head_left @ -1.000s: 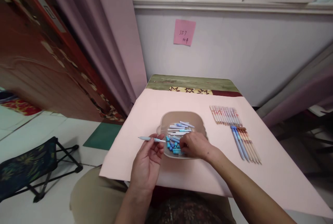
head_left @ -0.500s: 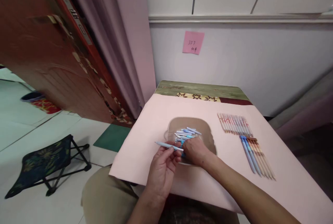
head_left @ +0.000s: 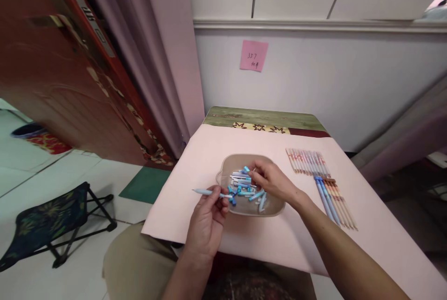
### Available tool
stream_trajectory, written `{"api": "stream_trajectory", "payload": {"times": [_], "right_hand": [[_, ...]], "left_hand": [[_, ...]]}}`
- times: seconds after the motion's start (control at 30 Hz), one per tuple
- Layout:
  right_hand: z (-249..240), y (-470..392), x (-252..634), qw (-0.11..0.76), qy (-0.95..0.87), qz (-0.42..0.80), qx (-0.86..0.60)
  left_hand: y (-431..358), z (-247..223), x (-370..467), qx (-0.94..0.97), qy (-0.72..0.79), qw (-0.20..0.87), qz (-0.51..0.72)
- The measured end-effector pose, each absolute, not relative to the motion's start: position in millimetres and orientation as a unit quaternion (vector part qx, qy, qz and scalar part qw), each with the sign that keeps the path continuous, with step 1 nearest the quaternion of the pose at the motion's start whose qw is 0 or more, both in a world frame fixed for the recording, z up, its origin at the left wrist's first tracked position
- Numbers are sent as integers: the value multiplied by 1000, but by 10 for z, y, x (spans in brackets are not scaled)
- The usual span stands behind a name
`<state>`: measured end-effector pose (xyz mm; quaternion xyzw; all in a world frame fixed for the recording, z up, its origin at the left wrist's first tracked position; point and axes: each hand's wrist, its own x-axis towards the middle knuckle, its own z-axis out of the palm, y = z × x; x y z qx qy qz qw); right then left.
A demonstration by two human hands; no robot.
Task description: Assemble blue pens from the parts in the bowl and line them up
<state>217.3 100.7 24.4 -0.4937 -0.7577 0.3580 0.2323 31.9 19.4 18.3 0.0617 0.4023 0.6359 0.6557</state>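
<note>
My left hand (head_left: 210, 211) pinches a light blue pen (head_left: 203, 191) in front of the basin's left side. Its tip points left, and a white end sticks out to the right of my fingers. Over the basin, my right hand (head_left: 270, 180) is closed, with a small bright blue pen cap (head_left: 246, 169) at its fingertips. Below it, the grey-beige plastic basin (head_left: 228, 163) holds loose pen parts (head_left: 240, 181): white and pale blue tubes and several blue pieces. My right fingers partly cover the contents.
On the table's right side lies a row of pens with pale patterned barrels (head_left: 307, 162). Nearer are blue pens (head_left: 328, 204) beside brown-topped beige pens (head_left: 344, 207). Pink paper (head_left: 185, 174) covers the table. A folding stool (head_left: 52, 221) stands on the floor at left.
My right hand has risen from among the pen parts with a blue cap at its fingertips, uncovering more of the basin. My left hand still holds the pen. The view has shifted slightly.
</note>
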Motion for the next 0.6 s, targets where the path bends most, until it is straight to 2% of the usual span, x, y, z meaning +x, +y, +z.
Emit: {"api": "stream_trajectory", "payload": {"times": [0.1, 0.2, 0.43, 0.6], "right_hand": [[267, 933, 2144, 308, -663, 509, -455], [335, 827, 2073, 304, -623, 586, -420], [436, 696, 2006, 284, -663, 542, -431], [421, 661, 2021, 318, -621, 600, -392]], "left_hand": [[185, 196, 409, 73, 396, 687, 605], [168, 207, 489, 85, 390, 702, 589], [139, 211, 559, 78, 407, 692, 591], [140, 190, 543, 85, 398, 690, 599]]}}
